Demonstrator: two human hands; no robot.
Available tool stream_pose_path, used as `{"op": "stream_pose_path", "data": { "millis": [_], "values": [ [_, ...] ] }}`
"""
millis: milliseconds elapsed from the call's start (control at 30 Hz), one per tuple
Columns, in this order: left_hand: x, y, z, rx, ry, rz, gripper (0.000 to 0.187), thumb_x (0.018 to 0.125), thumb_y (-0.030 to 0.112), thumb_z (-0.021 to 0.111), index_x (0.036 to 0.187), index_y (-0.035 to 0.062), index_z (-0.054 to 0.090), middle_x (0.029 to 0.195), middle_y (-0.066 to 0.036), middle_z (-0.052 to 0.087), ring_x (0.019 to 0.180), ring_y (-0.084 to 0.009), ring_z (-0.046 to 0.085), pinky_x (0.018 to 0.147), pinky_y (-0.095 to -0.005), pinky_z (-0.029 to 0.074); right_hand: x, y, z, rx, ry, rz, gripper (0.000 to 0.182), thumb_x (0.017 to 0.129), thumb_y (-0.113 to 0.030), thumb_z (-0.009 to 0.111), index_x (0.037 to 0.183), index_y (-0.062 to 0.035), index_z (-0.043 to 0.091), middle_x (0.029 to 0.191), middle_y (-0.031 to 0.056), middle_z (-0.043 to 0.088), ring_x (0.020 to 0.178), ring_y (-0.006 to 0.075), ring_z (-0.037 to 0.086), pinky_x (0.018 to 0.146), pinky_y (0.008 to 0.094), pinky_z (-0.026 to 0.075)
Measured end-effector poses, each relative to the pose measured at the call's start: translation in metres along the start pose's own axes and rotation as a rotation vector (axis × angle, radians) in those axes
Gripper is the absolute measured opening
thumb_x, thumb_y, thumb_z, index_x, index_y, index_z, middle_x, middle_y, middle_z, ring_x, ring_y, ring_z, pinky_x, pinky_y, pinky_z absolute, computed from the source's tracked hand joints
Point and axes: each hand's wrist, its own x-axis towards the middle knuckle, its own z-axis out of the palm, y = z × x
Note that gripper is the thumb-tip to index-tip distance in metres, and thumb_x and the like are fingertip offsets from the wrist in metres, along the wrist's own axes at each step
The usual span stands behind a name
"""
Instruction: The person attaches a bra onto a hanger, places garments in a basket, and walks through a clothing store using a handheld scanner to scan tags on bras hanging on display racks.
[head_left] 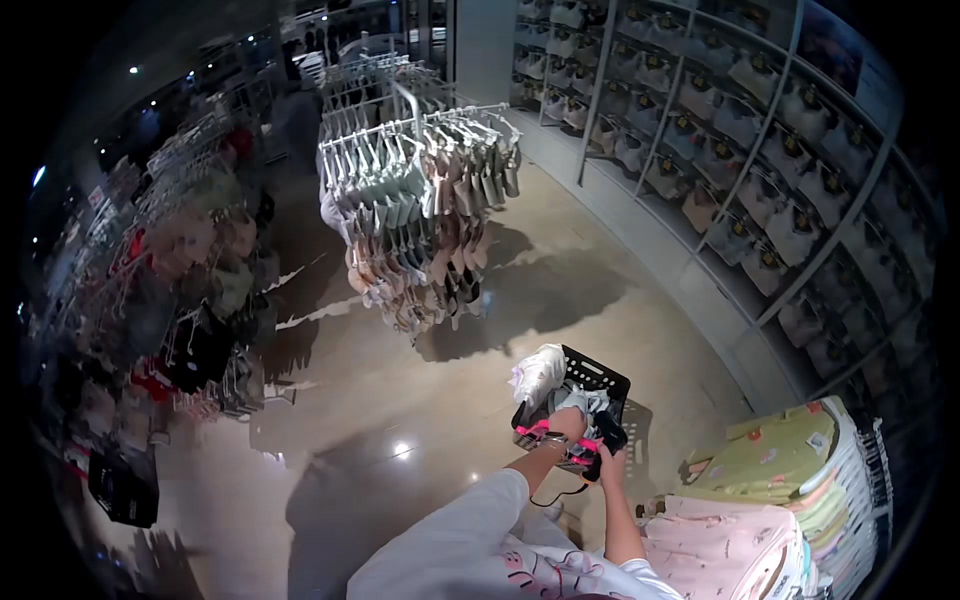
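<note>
A black shopping basket [597, 370] with pink handles [540, 428] is in front of me, low in the view. Pale grey-white garments [592, 400] lie in it, and a white bundle [540, 372] bulges over its left side. My left hand [568, 424], with a watch at the wrist, reaches over the handles onto the garments; its fingers are hidden. Beside it, my right hand [611, 462] is closed around a black handheld device [609, 432] at the basket's near right edge. A dark cord [562, 495] loops below the hands.
A rack of hanging bras [410, 190] stands ahead on the tiled floor [400, 400]. More garments [180, 290] hang along the left. Wall shelving [690, 130] with bras runs down the right side. Close at lower right hang pink garments [715, 545] and green garments [770, 455].
</note>
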Motion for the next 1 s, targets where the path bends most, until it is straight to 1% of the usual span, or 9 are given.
{"op": "stream_pose_path", "data": {
  "millis": [200, 300, 333, 433, 567, 600, 767, 833, 1000],
  "values": [
    [0.056, 0.024, 0.007, -0.002, 0.03, -0.046, 0.032, 0.083, 0.03, 0.052, 0.076, 0.003, 0.069, 0.076, -0.02, 0.066, 0.071, -0.0354, 0.066, 0.065, -0.0453, 0.053, 0.056, -0.033, -0.004, -0.081, 0.007, -0.037, 0.015, 0.08, -0.012, 0.064, 0.088, 0.0005, 0.064, 0.079, 0.0041, 0.063, 0.073, 0.0143, 0.057, 0.07, 0.031, 0.046],
    [0.089, 0.033, 0.011, 0.028, 0.003, -0.099, 0.032, 0.083, 0.03, 0.053, 0.078, 0.0035, 0.07, 0.075, -0.019, 0.067, 0.072, -0.0348, 0.067, 0.066, -0.0451, 0.054, 0.095, -0.014, -0.002, -0.054, -0.009, -0.053, 0.017, 0.079, -0.014, 0.066, 0.089, 0.0003, 0.065, 0.081, 0.006, 0.064, 0.072, 0.016, 0.058, 0.071, 0.0325, 0.046],
    [0.1, 0.036, 0.014, 0.033, 0.018, -0.111, 0.032, 0.083, 0.03, 0.053, 0.078, 0.0036, 0.07, 0.075, -0.019, 0.067, 0.072, -0.0346, 0.067, 0.067, -0.0451, 0.054, 0.109, -0.01, -0.004, -0.153, 0.015, -0.083, 0.017, 0.079, -0.015, 0.066, 0.087, 0.0, 0.066, 0.081, 0.007, 0.065, 0.073, 0.0164, 0.059, 0.072, 0.0325, 0.047],
    [0.135, 0.043, 0.023, 0.009, 0.067, -0.147, 0.031, 0.082, 0.029, 0.053, 0.076, 0.0032, 0.07, 0.074, -0.02, 0.066, 0.073, -0.0356, 0.066, 0.068, -0.0457, 0.053, 0.149, -0.011, -0.002, -0.071, 0.034, -0.166, 0.024, 0.076, -0.02, 0.072, 0.085, 0.0017, 0.067, 0.08, 0.0125, 0.067, 0.073, 0.024, 0.064, 0.073, 0.0358, 0.048],
    [0.167, 0.057, 0.029, -0.001, 0.082, -0.175, 0.032, 0.081, 0.028, 0.052, 0.073, 0.0024, 0.069, 0.075, -0.021, 0.065, 0.072, -0.0371, 0.065, 0.067, -0.0465, 0.052, 0.186, -0.027, -0.013, -0.097, -0.115, -0.021, 0.022, 0.079, -0.018, 0.069, 0.087, 0.0019, 0.066, 0.08, 0.0076, 0.066, 0.074, 0.017, 0.061, 0.071, 0.0329, 0.048],
    [0.176, 0.06, 0.031, -0.02, 0.1, -0.184, 0.032, 0.081, 0.028, 0.052, 0.073, 0.0024, 0.069, 0.075, -0.021, 0.065, 0.072, -0.0371, 0.065, 0.067, -0.0465, 0.052, 0.199, -0.019, -0.014, -0.179, -0.101, -0.069, 0.024, 0.079, -0.019, 0.069, 0.088, 0.0029, 0.066, 0.081, 0.0077, 0.066, 0.075, 0.0171, 0.061, 0.072, 0.0329, 0.048],
    [0.221, 0.074, 0.032, -0.022, 0.229, -0.234, 0.031, 0.081, 0.029, 0.053, 0.077, 0.0032, 0.068, 0.073, -0.02, 0.065, 0.07, -0.0378, 0.064, 0.067, -0.0466, 0.052, 0.26, 0.001, -0.008, -0.026, -0.208, -0.127, 0.026, 0.08, -0.019, 0.068, 0.094, 0.0034, 0.066, 0.086, 0.0104, 0.067, 0.078, 0.0215, 0.063, 0.074, 0.0354, 0.048],
    [0.237, 0.076, 0.036, -0.035, 0.255, -0.223, 0.03, 0.081, 0.029, 0.053, 0.075, 0.0036, 0.067, 0.073, -0.02, 0.065, 0.069, -0.0378, 0.064, 0.066, -0.0474, 0.051, 0.277, -0.002, -0.01, -0.135, -0.197, -0.123, 0.027, 0.081, -0.019, 0.068, 0.095, 0.0039, 0.065, 0.088, 0.0122, 0.067, 0.08, 0.0232, 0.063, 0.075, 0.0365, 0.048],
    [0.267, 0.08, 0.042, -0.079, 0.37, -0.221, 0.028, 0.081, 0.028, 0.053, 0.07, 0.0044, 0.064, 0.066, -0.018, 0.063, 0.063, -0.0368, 0.062, 0.061, -0.0474, 0.051, 0.313, 0.007, -0.012, -0.133, -0.275, -0.121, 0.035, 0.081, -0.02, 0.068, 0.101, 0.0081, 0.062, 0.094, 0.0167, 0.066, 0.084, 0.0271, 0.063, 0.078, 0.0379, 0.049]
  ]
}}
